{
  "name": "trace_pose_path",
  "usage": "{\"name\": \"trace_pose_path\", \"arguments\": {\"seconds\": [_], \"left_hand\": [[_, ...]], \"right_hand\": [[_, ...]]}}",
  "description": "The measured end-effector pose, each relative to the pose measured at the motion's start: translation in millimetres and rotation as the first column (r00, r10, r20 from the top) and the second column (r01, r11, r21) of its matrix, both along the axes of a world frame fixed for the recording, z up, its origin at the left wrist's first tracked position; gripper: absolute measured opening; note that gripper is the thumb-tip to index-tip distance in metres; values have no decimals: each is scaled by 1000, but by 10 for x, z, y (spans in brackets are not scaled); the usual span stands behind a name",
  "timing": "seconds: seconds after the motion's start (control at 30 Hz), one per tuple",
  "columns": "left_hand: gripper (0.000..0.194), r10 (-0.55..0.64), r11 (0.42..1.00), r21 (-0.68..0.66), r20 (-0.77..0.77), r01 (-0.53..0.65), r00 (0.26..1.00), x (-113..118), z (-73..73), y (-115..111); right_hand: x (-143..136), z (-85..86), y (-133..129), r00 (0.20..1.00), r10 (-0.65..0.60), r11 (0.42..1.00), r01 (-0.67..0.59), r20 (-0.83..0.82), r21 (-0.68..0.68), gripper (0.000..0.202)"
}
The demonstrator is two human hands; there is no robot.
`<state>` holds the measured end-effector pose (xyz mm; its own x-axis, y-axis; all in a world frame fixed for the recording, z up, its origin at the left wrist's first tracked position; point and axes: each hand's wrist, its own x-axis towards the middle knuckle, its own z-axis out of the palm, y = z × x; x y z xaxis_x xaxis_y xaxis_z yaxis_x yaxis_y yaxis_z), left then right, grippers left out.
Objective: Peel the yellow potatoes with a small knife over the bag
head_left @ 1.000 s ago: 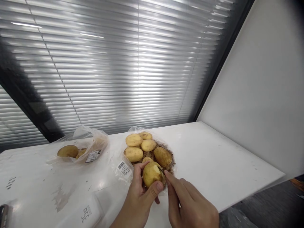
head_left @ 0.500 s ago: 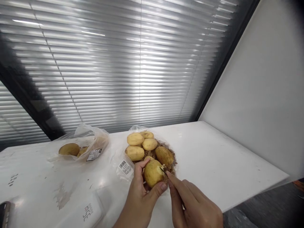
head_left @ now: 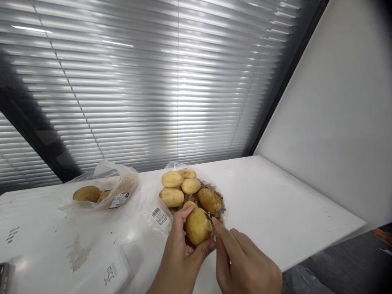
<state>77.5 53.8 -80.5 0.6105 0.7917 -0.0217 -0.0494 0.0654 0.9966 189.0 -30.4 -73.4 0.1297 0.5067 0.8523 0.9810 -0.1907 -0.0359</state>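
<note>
My left hand [head_left: 183,249] is wrapped round a yellow potato [head_left: 197,226] above the front of a plastic bag. Against the potato's right side, my right hand [head_left: 241,257] pinches a small dark blade-like tool [head_left: 208,216]; its handle is hidden in the fingers. Just behind the hands, several pale potatoes [head_left: 172,197] and a browner potato [head_left: 210,200] lie on the bag among brown peelings [head_left: 200,185]. The bag carries a white price label [head_left: 159,217].
Another clear bag [head_left: 128,179] with potatoes [head_left: 86,193] and a label lies at the left on the white table [head_left: 263,216]. A white power bank [head_left: 113,273] and part of a phone [head_left: 4,277] are at the front left. Blinds stand behind, a white wall at the right.
The view has shifted slightly, so the scene sits a little further left. The potato has turned a little in my left hand, and its cut patch now shows less. Both hands keep their hold.
</note>
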Motion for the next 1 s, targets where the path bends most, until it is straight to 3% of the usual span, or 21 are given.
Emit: {"name": "trace_pose_path", "arguments": {"seconds": [0.33, 0.53, 1.0], "left_hand": [[54, 13, 998, -60, 31, -11, 999, 16, 37, 18], [53, 19, 999, -40, 19, -18, 1000, 8, 32, 21], [49, 38, 997, 72, -35, -36, 999, 3, -21, 16]], "right_hand": [[11, -41, -85, 996, 81, 996, -82, -32, -43, 25], [-16, -33, -50, 1000, 7, 999, -7, 1, -40, 27], [-66, -38, 8, 1000, -27, 1000, 27, 12, -13, 27]]}}
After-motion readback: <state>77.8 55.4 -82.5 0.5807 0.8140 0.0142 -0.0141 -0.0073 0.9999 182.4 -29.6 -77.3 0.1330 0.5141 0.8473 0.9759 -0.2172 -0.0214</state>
